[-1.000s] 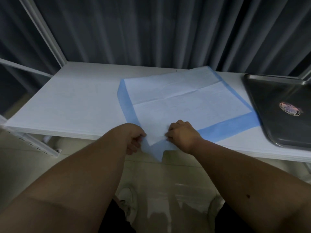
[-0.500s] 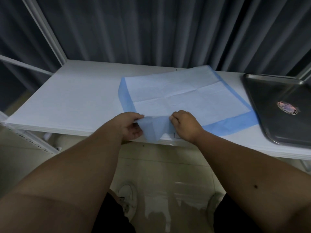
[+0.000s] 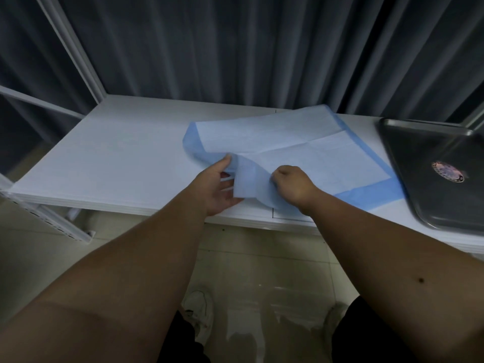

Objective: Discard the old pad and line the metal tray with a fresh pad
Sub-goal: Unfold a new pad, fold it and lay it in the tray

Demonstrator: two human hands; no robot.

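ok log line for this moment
both hands lifting near-left corner | left hand, right hand grip blue-edged white pad | bare metal tray beside pad

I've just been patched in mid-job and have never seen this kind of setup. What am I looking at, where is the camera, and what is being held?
There is no machine here: these are a person's two bare arms. The single camera sits on the person's head and looks forward and down, so you also see their shoes and the tiled floor. In front is a white table against a dark curtain. On it lies a blue-bordered white pad, mostly spread flat. The left hand and the right hand both grip the pad's near corner, which is lifted and folded up off the table. To the right sits the metal tray, bare except for a round sticker; no pad lines it yet.
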